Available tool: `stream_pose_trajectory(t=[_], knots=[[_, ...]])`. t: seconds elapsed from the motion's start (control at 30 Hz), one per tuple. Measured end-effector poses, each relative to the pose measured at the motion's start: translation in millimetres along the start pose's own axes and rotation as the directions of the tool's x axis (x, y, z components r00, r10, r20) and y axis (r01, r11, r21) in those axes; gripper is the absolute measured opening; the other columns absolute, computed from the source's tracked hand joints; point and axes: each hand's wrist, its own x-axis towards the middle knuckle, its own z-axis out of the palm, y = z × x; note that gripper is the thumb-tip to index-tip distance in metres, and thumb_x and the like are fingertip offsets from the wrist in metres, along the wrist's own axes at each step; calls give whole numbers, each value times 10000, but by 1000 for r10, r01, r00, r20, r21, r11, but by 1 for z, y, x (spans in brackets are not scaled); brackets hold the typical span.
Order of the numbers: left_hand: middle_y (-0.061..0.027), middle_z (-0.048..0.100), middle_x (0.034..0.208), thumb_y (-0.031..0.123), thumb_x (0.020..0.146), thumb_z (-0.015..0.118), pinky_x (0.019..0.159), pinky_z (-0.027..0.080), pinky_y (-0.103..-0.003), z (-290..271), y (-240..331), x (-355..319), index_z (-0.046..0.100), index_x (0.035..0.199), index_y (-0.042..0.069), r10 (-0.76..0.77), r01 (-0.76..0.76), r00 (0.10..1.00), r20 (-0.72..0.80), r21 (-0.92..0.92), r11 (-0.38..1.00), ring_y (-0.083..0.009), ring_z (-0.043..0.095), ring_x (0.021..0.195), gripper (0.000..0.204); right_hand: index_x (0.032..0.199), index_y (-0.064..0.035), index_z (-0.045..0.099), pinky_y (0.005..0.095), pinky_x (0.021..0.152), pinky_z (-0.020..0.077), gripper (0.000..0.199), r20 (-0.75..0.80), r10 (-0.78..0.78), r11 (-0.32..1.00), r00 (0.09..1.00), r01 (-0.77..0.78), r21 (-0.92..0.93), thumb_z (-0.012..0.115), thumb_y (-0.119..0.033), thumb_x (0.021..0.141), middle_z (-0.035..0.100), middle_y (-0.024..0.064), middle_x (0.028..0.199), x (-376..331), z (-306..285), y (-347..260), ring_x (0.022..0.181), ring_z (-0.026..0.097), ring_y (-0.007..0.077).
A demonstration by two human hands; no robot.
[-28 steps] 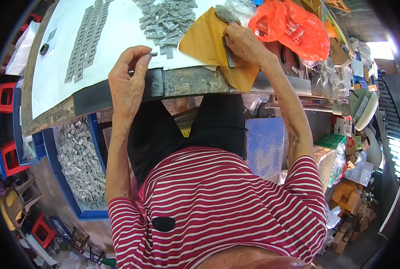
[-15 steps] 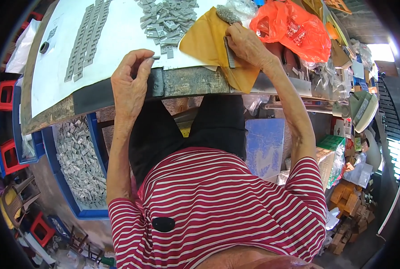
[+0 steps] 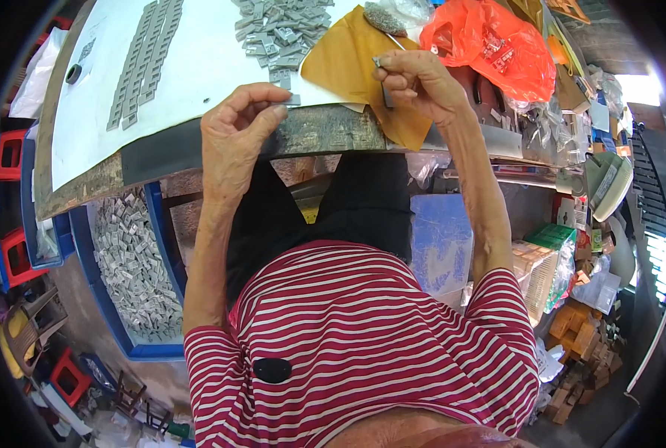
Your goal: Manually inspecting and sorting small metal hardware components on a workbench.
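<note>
My left hand [image 3: 243, 123] is over the table's front edge, thumb and forefinger closed on a small flat grey piece [image 3: 294, 99]. My right hand [image 3: 430, 86] is raised above a brown paper sheet [image 3: 340, 60], pinching a tiny dark metal part [image 3: 378, 63] between thumb and fingertip. Its exact kind is too small to make out. Just beyond my left fingers lies a heap of grey pieces [image 3: 277, 37]. Further left, similar pieces form long rows [image 3: 145, 60] on a white sheet [image 3: 191, 60]. A mound of tiny metal parts [image 3: 384, 20] sits at the paper's far end.
A crumpled red plastic bag [image 3: 490, 52] lies right of the brown paper. A dark ring [image 3: 73, 73] rests at the white sheet's left side. Below the table, at left, a blue bin [image 3: 135, 351] holds many grey pieces. The worn table edge [image 3: 325, 131] crosses before me.
My right hand has lifted off the brown paper toward me, with a tiny metal part now showing in its fingers. My left hand has shifted right with its grey piece.
</note>
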Motion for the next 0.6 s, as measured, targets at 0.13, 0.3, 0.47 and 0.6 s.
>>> stream_pose_trajectory(t=[0.13,0.3,0.47,0.6], knots=[[11,584,797,-18,746,596,623,395,-150,5,-1,-3,621,893,-2,30,-30,1000,10,-11,1000,-28,499,686,150,856,38,506,134,388,305,115,91,30,997,995,-37,70,539,-67,826,527,113,770,0,8,11,518,398,34],[-22,600,869,-12,747,616,698,422,-176,5,-4,-9,597,955,-16,-52,53,998,39,-21,998,-61,535,745,209,838,43,519,165,421,343,113,131,-37,999,991,40,-21,550,-63,814,528,99,745,-3,26,18,549,445,59],[0,584,781,-42,725,610,616,427,-135,8,-11,-12,593,959,-4,-2,4,1000,23,-77,997,-30,530,683,237,825,29,539,179,437,387,93,104,-58,996,993,65,-64,569,-56,804,562,75,700,-6,42,30,534,500,69],[1,580,789,-41,731,611,617,430,-139,8,-17,-13,590,969,-1,17,-13,999,39,-94,995,-29,531,694,242,839,32,546,175,423,385,87,104,-93,990,990,103,-94,576,-33,790,563,74,693,-13,58,36,510,494,65]])
